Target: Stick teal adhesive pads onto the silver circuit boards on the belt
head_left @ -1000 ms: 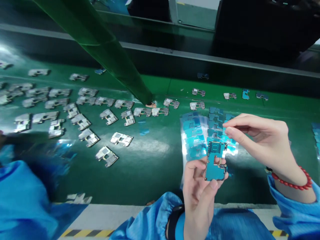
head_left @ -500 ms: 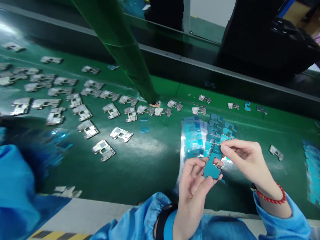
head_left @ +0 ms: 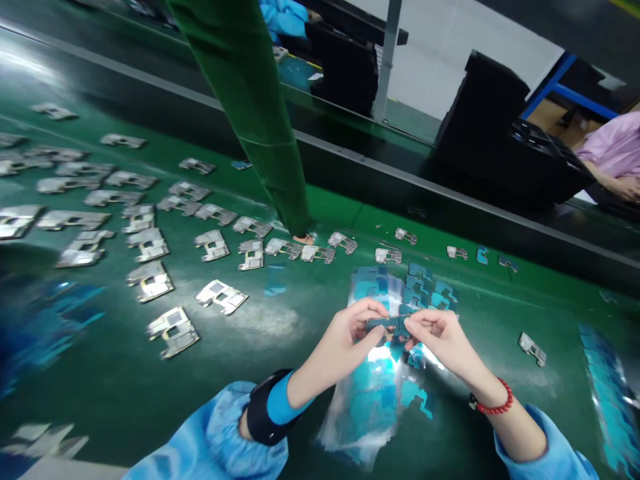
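Observation:
Between both hands, above the green bench, is a small circuit board (head_left: 391, 325) with a blue face, now tilted so that it shows nearly edge-on. My left hand (head_left: 353, 337) pinches its left end between thumb and fingers. At the right end, the fingertips of my right hand (head_left: 437, 333) are closed on the board's edge. Below and behind the hands lies a clear plastic sheet (head_left: 363, 400) bearing blue board-shaped film pieces. More blue film pieces (head_left: 419, 397) lie just right of it, partly hidden by my right hand.
Many silvery circuit boards (head_left: 173, 331) are spread over the left of the green bench (head_left: 260, 400). A green-wrapped post (head_left: 265, 127) rises from its back. One board (head_left: 533, 349) and another film sheet (head_left: 607, 400) lie at right. A person in a pink top (head_left: 613, 153) is across the bench.
Both hands have moved up and left over the film sheet with the board. The board has turned from showing its blue face to lying nearly edge-on. The camera view has shifted too.

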{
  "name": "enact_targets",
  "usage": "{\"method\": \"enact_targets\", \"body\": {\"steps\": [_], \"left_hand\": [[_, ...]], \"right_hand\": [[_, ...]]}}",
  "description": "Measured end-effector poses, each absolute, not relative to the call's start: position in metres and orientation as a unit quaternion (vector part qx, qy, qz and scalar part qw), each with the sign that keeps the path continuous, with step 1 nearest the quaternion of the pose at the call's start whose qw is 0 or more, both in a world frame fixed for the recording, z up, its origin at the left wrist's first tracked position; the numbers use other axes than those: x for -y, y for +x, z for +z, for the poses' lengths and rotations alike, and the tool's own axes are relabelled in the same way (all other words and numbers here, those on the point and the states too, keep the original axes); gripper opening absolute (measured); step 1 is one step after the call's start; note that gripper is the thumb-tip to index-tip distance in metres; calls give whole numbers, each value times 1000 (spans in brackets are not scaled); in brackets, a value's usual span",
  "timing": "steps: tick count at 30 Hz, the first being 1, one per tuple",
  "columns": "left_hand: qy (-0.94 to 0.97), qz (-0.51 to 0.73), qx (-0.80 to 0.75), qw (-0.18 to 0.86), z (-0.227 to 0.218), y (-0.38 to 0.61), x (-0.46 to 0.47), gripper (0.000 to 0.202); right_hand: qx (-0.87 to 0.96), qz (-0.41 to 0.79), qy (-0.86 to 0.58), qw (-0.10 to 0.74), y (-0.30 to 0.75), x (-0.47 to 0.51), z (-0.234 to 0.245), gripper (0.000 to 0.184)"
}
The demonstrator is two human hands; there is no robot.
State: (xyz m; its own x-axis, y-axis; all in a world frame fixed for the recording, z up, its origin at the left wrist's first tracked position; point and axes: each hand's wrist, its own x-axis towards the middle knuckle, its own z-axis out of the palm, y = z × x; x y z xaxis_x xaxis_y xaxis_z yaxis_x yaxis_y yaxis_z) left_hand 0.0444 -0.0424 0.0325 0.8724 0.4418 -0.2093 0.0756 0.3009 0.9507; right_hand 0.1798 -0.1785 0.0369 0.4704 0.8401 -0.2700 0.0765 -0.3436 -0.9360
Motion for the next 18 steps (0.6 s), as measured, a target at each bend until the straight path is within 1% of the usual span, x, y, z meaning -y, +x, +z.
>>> {"method": "enact_targets", "body": {"steps": [2, 6, 8, 12, 15, 18], "left_hand": [[576, 114, -234, 775, 27, 46, 40, 12], [541, 84, -297, 782, 21, 46, 33, 27], [521, 100, -337, 778, 20, 45, 27, 31], [496, 119, -405, 759, 16, 42, 16, 38], [489, 107, -419, 757, 11, 41, 15, 38], [494, 115, -423, 750, 3, 41, 18, 37]], "right_hand": [[337, 399, -719, 458, 179, 175, 32, 43], [377, 370, -738, 419, 200, 167, 24, 42], [382, 309, -769, 408, 237, 168, 22, 39], [333, 124, -852, 384, 349, 189, 23, 39], [307, 73, -887, 338, 417, 214, 22, 34], [277, 65, -913, 293, 450, 230, 17, 24]]}}
